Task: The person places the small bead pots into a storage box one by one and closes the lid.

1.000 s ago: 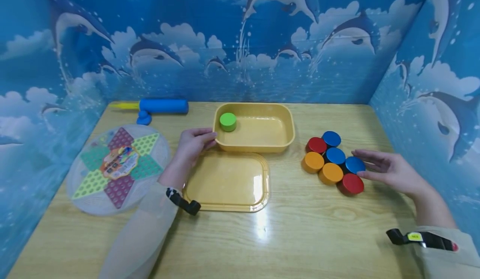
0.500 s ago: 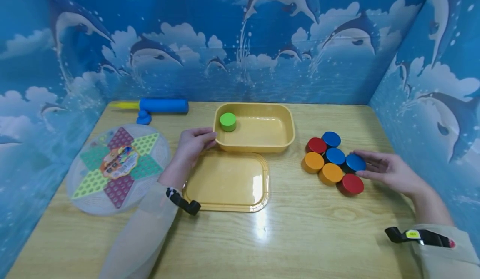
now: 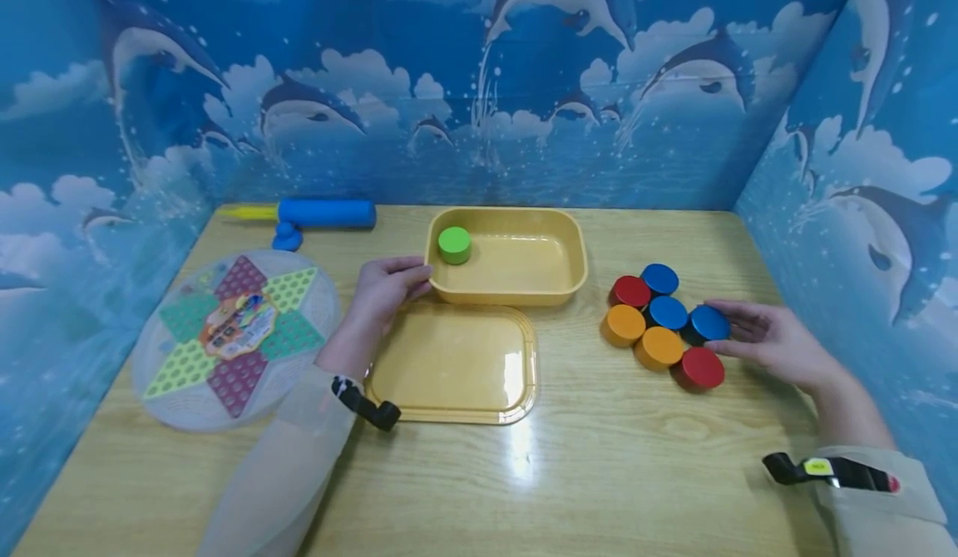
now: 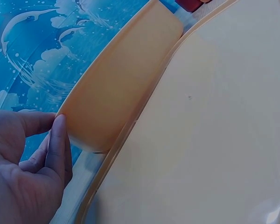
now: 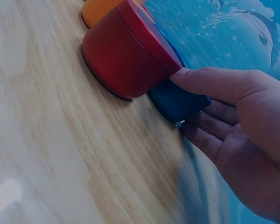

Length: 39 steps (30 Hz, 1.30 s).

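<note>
In the head view my left hand (image 3: 380, 293) pinches the left end of a yellow plastic box (image 3: 516, 298). The left wrist view shows thumb and fingers on the box's rim (image 4: 113, 79). A green round tin (image 3: 455, 245) sits inside at the left. On the right, my right hand (image 3: 774, 339) holds a blue round tin (image 3: 707, 325) between thumb and fingers. A red tin (image 3: 699, 369) stands just in front of it. To its left are two other blue tins (image 3: 667, 313), two orange tins (image 3: 624, 326) and another red tin (image 3: 630, 292). The right wrist view partly hides the held tin (image 5: 175, 100) behind the red one.
A yellow lid (image 3: 456, 366) lies flat in front of the box. To the left is a round star-patterned board (image 3: 239, 332). Behind it lie a blue and yellow pump (image 3: 327, 213) and a small blue piece (image 3: 287, 237). Dolphin-print walls (image 3: 479, 125) enclose the wooden table (image 3: 599, 465).
My right hand has shifted slightly left, and the blue tin in it has edged away from the nearby tins. My left hand has stayed on the box.
</note>
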Available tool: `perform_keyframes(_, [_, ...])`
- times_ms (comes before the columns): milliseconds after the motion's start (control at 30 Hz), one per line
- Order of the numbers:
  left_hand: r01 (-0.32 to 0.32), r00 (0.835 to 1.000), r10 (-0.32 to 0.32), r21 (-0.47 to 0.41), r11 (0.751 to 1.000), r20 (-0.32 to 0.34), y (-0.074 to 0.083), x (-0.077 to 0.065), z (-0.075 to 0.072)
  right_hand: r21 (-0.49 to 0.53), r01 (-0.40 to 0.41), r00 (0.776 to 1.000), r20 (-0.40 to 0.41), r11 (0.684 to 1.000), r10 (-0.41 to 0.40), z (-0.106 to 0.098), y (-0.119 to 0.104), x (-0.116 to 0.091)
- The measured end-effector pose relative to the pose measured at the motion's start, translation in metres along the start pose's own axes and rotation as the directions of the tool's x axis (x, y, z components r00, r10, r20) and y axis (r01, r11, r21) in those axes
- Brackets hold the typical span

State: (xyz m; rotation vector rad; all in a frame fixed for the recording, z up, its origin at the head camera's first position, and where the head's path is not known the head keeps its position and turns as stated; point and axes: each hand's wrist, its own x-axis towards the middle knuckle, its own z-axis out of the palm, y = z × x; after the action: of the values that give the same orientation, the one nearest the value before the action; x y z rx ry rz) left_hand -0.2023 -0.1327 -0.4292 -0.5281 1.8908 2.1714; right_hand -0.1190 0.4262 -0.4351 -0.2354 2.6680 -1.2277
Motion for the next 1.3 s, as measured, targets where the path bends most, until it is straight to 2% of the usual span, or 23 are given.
perform_keyframes(267, [0.008, 1.000, -0.008, 0.025, 1.000, -0.015, -0.001, 0.002, 0.000, 0.001, -0.002, 0.997, -0.073, 1.000, 0.002, -0.004, -0.001, 0.000])
perform_keyframes(467, [0.007, 1.000, -0.007, 0.027, 1.000, -0.006, -0.001, 0.003, 0.000, -0.020, -0.030, 0.989, -0.146, 0.999, 0.027, -0.011, -0.020, 0.001])
perform_keyframes(567, [0.007, 1.000, -0.007, 0.021, 1.000, -0.003, -0.001, 0.004, 0.001, -0.029, -0.040, 0.987, -0.157, 0.999, 0.036, -0.012, -0.032, 0.003])
perform_keyframes(733, [0.001, 1.000, -0.001, 0.023, 1.000, -0.010, -0.001, 0.003, 0.001, -0.014, -0.029, 0.992, -0.122, 0.999, 0.027, -0.009, -0.050, 0.015])
perform_keyframes(1000, [-0.007, 1.000, 0.007, 0.007, 1.000, 0.002, -0.003, 0.003, 0.000, 0.050, 0.048, 0.995, -0.092, 0.998, -0.043, -0.001, -0.074, 0.036])
perform_keyframes(1300, [0.035, 0.999, -0.035, 0.036, 0.999, 0.002, 0.000, 0.003, -0.002, 0.085, 0.128, 0.991, -0.044, 0.988, -0.124, 0.011, -0.105, 0.061])
